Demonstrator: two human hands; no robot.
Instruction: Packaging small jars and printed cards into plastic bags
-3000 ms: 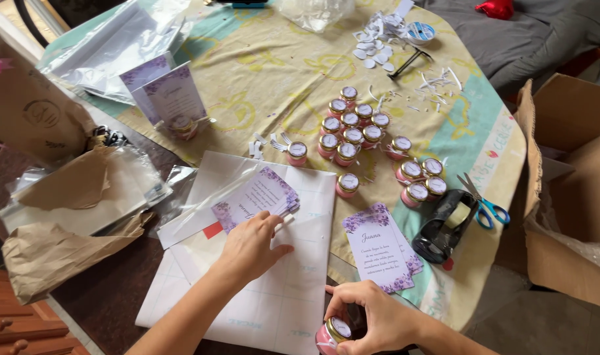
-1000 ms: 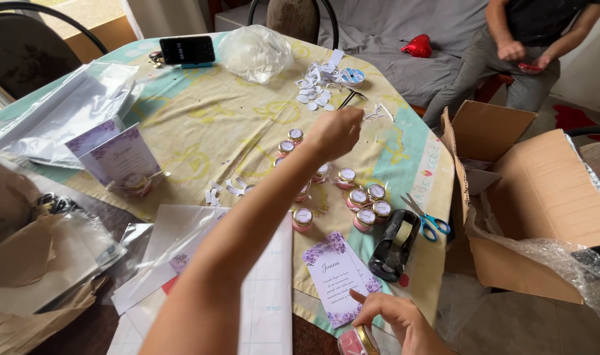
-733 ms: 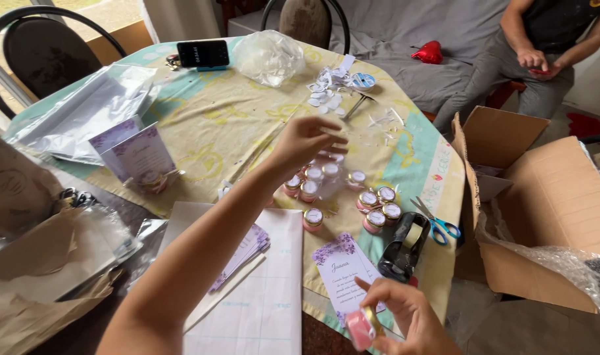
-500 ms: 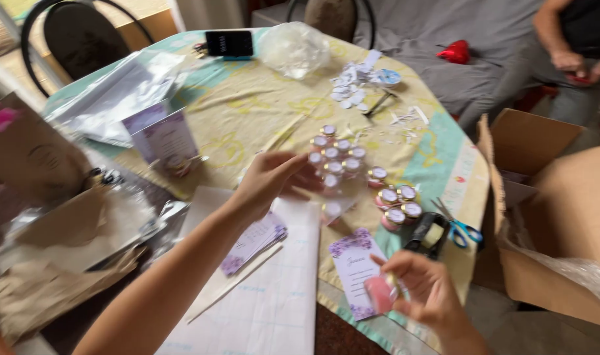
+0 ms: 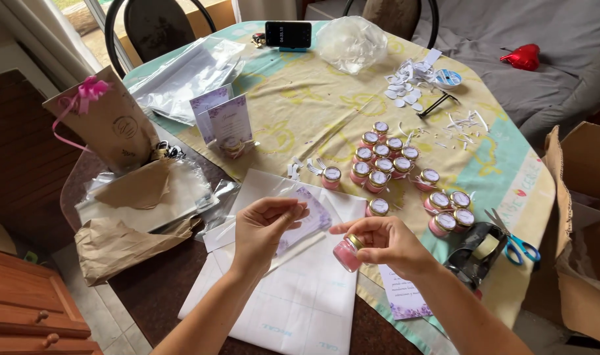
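Cluttered round desk (image 5: 300, 112) with a yellow patterned cloth, chairs behind it and a cardboard box off to the right. Right hand (image 5: 385, 243) has its grip pinched around a small pink jar with a gold lid (image 5: 347, 252), tilted, held over the white paper sheets (image 5: 293, 296) near the desk's front edge. Left hand (image 5: 264, 227) pinches a clear plastic sleeve (image 5: 273, 200) with a purple floral card (image 5: 310, 217) under it. More pink jars (image 5: 385, 161) sit clustered mid-desk, with a tape dispenser (image 5: 477, 253) and blue scissors (image 5: 517, 243) to the right.
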